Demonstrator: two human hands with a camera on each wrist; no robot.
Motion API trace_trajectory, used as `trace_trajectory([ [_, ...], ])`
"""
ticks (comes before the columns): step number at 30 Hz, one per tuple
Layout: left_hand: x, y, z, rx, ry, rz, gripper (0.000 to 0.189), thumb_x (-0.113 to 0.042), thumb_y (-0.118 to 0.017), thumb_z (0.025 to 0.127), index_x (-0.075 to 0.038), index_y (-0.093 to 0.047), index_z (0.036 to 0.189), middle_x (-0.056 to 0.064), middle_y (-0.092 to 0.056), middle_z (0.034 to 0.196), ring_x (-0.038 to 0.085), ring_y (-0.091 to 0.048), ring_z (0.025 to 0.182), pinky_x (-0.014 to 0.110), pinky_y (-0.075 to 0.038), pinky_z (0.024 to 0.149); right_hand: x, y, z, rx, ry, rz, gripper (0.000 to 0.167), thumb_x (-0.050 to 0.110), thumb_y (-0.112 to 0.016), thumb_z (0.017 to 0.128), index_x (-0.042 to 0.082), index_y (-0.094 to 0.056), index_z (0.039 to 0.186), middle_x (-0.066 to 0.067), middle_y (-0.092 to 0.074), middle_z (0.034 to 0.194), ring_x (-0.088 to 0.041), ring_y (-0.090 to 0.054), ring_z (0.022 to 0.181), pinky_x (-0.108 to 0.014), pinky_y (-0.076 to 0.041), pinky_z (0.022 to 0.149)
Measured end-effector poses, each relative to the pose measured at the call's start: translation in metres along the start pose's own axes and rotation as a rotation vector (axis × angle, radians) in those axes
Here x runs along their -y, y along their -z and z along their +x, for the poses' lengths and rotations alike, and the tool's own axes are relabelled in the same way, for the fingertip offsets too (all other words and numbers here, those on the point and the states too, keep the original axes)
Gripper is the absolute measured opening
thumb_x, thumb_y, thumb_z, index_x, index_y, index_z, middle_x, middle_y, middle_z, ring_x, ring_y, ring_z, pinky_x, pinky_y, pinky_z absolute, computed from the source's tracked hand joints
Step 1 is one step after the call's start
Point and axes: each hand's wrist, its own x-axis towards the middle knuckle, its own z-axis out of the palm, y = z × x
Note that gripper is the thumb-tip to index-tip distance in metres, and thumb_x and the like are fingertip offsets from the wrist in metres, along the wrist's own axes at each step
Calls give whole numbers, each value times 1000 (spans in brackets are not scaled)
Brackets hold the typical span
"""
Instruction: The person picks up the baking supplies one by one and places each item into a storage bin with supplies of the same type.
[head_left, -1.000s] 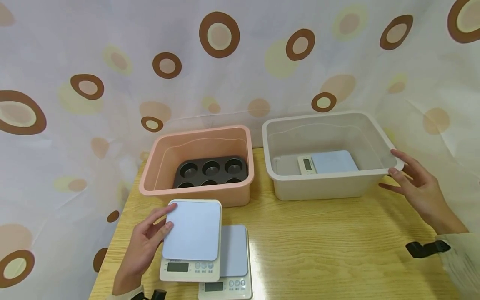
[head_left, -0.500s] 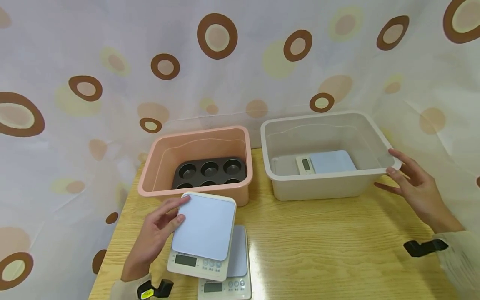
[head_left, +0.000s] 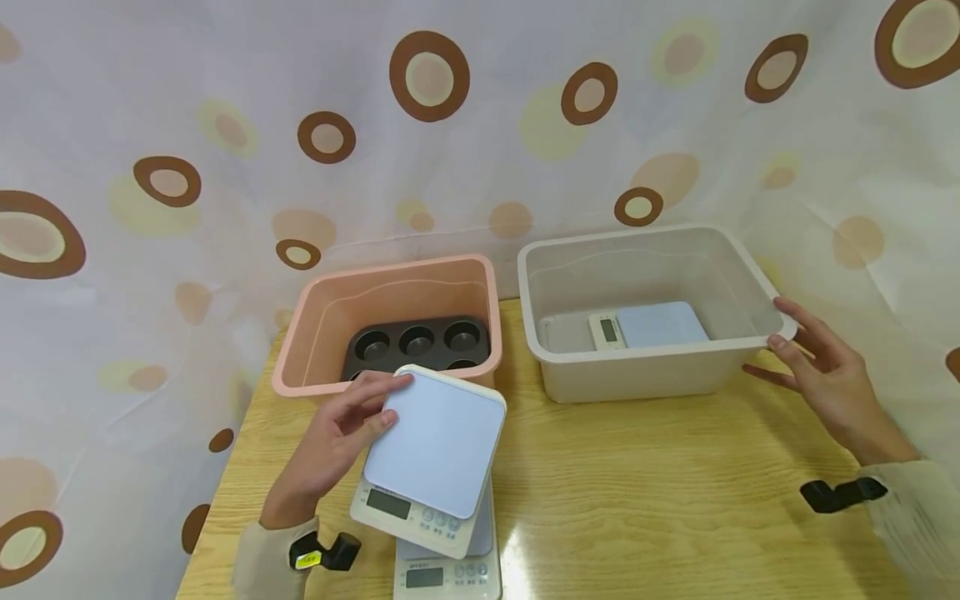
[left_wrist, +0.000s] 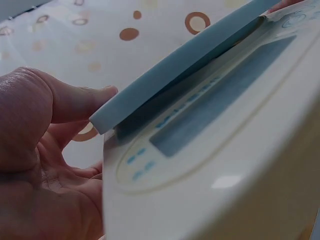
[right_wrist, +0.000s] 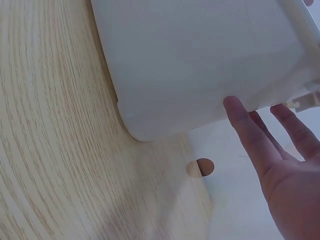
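Note:
In the head view my left hand (head_left: 337, 437) grips the left edge of a white kitchen scale (head_left: 435, 446), its pale blue platform facing up. This scale is tilted above a second scale (head_left: 450, 575) on the table and partly covers it. The left wrist view shows the thumb against the platform edge and the display (left_wrist: 220, 100) close up. My right hand (head_left: 832, 379) holds the right front corner of a grey plastic bin (head_left: 630, 375), thumb and finger at the rim. Its fingers (right_wrist: 252, 137) reach along the outer wall in the right wrist view. Inside this bin lies another kitchen scale (head_left: 652, 325).
Left of the grey bin stands a pink plastic bin (head_left: 491, 292) with a dark muffin tin (head_left: 416, 342) in it. Both bins rest at the back of a wooden table (head_left: 637, 492). A curtain with brown circles (head_left: 480, 167) hangs behind and at the sides.
My left hand has moved the scale to the right and toward the bins, turning it so its display end swings left. The right hand stays at the grey bin's corner.

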Motion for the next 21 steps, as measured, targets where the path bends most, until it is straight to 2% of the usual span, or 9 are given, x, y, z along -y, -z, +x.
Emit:
trace_trajectory([
  [5, -8, 0, 15, 43, -27, -25, 45, 3, -62, 107, -1, -62, 152, -5, -60, 138, 14, -74, 117, 35, -68, 90, 0, -1, 1, -41, 9, 27, 62, -16, -48, 107, 0, -39, 167, -1, -69, 144, -6, -77, 114, -32, -69, 77],
  [15, -25, -6, 39, 108, -70, -33, 43, 0, -64, 107, -2, -63, 150, 0, -56, 138, 18, -74, 116, 40, -69, 86, 1, -2, 1, -28, 19, 82, 62, -19, -46, 107, -2, -38, 166, -2, -72, 145, -9, -75, 123, -34, -69, 79],
  [21, -37, -7, 58, 133, -78, -14, 43, -2, -64, 107, -4, -64, 150, 3, -56, 137, 21, -74, 112, 42, -70, 80, -2, -3, 0, -27, 24, 98, 63, -17, -46, 108, -1, -36, 167, -2, -73, 142, -8, -75, 121, -34, -69, 80],
])
